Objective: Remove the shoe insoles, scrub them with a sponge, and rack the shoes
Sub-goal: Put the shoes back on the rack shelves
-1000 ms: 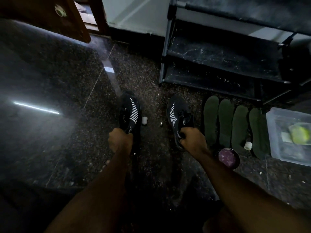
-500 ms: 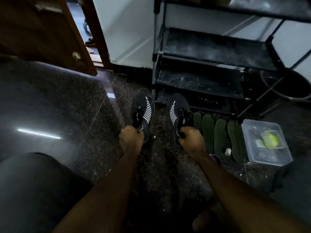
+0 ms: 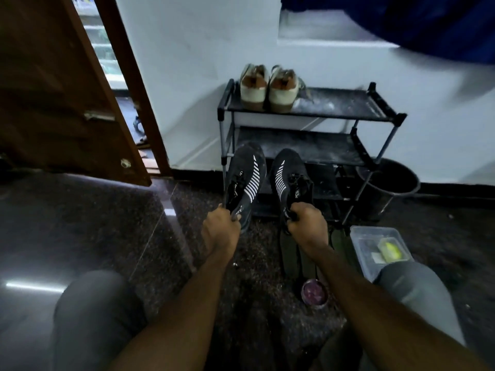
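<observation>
Gripping black shoes [image 3: 246, 180] by the heels, left hand [image 3: 221, 230] curled round one, right hand [image 3: 308, 227] round the other, toes toward the rack [image 3: 375, 115], likely for shelving together.

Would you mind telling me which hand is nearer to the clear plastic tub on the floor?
Right. The right hand, gripping a black shoe, is just left of the tub; the left hand, holding the other shoe, is farther left.
</observation>
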